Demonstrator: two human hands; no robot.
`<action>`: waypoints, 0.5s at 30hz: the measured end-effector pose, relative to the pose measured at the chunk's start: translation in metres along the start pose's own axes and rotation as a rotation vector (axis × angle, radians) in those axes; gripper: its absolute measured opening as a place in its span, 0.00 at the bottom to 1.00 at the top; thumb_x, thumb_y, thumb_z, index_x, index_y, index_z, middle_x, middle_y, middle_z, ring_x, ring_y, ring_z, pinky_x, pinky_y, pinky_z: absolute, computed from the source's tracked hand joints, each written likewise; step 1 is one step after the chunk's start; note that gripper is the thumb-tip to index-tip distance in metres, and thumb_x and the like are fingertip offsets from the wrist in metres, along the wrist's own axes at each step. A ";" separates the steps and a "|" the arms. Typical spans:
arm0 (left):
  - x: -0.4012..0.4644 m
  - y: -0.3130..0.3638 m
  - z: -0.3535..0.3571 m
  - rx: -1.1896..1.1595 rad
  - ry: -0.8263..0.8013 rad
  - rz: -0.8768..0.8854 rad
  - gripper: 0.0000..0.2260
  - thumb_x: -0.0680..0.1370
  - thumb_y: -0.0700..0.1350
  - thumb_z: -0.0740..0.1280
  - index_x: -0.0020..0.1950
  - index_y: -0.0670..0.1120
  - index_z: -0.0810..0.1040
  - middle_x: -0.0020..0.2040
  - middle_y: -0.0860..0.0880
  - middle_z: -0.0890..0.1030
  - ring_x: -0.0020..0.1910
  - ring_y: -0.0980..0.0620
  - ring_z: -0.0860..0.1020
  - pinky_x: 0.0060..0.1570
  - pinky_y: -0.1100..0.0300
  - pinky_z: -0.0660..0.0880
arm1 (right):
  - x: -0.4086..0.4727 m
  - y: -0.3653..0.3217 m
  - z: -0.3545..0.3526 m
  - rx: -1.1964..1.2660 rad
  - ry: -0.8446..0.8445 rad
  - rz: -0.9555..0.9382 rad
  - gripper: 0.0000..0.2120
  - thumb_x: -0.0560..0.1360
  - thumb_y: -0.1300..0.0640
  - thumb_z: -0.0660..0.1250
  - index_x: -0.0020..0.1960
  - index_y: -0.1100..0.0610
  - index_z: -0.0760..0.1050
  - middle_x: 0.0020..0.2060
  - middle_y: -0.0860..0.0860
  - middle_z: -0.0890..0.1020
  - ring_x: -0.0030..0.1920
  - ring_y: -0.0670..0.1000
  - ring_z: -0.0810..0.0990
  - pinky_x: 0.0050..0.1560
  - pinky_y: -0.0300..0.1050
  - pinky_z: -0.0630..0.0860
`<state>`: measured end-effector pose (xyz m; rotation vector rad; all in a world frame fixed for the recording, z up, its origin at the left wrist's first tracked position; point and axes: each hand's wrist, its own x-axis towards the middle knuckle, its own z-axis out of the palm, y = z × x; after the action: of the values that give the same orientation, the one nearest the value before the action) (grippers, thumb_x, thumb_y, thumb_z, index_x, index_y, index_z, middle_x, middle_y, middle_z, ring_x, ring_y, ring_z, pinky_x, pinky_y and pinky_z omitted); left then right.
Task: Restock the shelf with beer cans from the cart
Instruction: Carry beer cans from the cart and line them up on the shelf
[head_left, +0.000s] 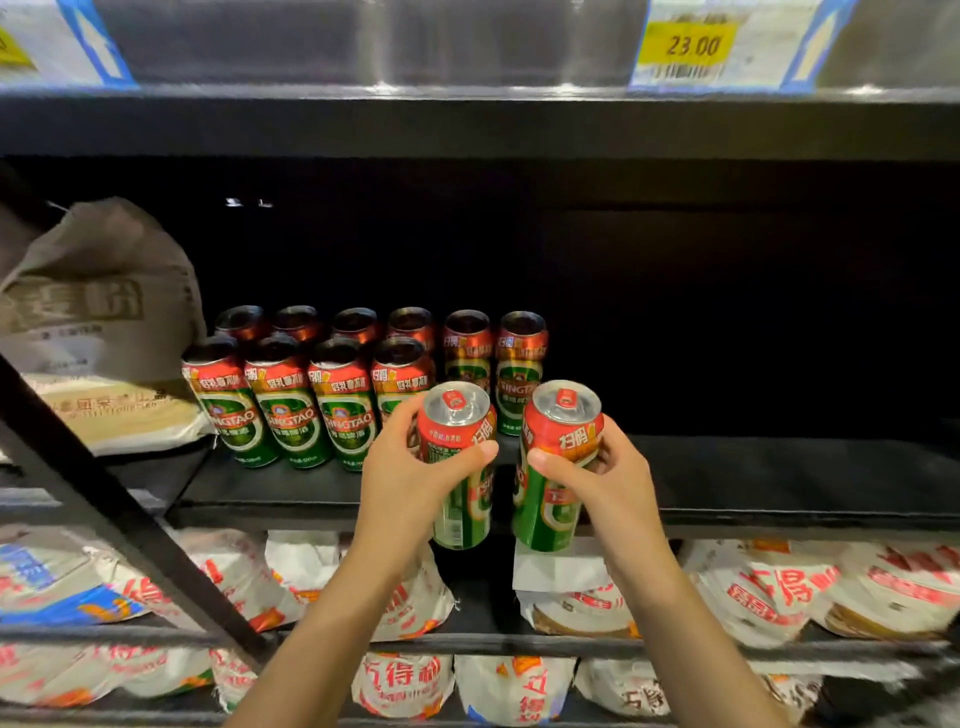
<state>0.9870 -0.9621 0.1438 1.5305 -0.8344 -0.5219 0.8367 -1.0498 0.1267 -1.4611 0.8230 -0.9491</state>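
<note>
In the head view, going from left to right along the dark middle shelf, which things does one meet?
Brown sack → standing row of beer cans → can in the left hand → can in the right hand → bare dark shelf.

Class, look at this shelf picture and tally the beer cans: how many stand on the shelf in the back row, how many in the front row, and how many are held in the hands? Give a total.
Back row cans on the shelf: 6
Front row cans: 4
Can in the left hand: 1
Can in the right hand: 1
Total: 12 cans
</note>
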 end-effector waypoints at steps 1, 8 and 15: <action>0.006 -0.002 0.003 0.010 -0.002 -0.003 0.27 0.65 0.48 0.78 0.62 0.56 0.74 0.55 0.57 0.80 0.52 0.62 0.79 0.51 0.64 0.76 | 0.007 0.003 0.000 -0.010 -0.003 -0.007 0.25 0.65 0.54 0.76 0.60 0.48 0.75 0.50 0.44 0.83 0.50 0.41 0.81 0.49 0.37 0.77; 0.037 -0.012 0.017 0.053 -0.030 0.023 0.26 0.66 0.49 0.78 0.62 0.56 0.74 0.55 0.58 0.80 0.53 0.62 0.78 0.56 0.59 0.76 | 0.047 0.021 0.003 -0.024 -0.023 -0.020 0.24 0.66 0.57 0.76 0.58 0.44 0.72 0.51 0.42 0.81 0.49 0.35 0.79 0.42 0.26 0.74; 0.051 -0.025 0.025 0.065 -0.042 0.022 0.26 0.66 0.46 0.77 0.61 0.56 0.74 0.53 0.60 0.80 0.51 0.69 0.76 0.44 0.77 0.71 | 0.071 0.033 0.008 0.011 -0.044 -0.025 0.25 0.66 0.58 0.76 0.60 0.47 0.73 0.52 0.44 0.82 0.52 0.39 0.80 0.46 0.30 0.76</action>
<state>1.0063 -1.0175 0.1236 1.5729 -0.9074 -0.5174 0.8746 -1.1134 0.1014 -1.4808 0.7679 -0.9363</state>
